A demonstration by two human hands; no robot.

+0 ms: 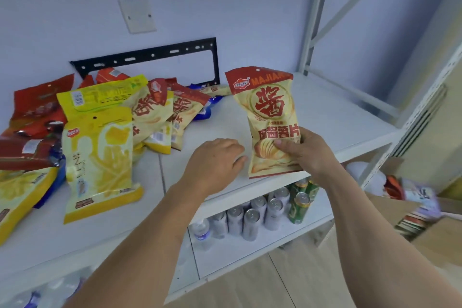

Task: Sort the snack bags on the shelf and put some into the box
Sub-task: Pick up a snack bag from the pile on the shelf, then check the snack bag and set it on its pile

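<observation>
Right hand (308, 155) pinches the upright chip bag (270, 117); left hand (212, 160), seemingly loosely curled, hovers beside it.

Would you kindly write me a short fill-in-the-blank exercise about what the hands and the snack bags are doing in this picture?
1. The chip bag with the red top edge is held upright by the ____ hand.
2. The left hand holds ____.
3. The yellow bag nearest the shelf edge lies to the ____ of the left hand in the picture.
4. On the shelf below stand drink ____ and a water bottle.

Missing words: right; nothing; left; cans
</observation>
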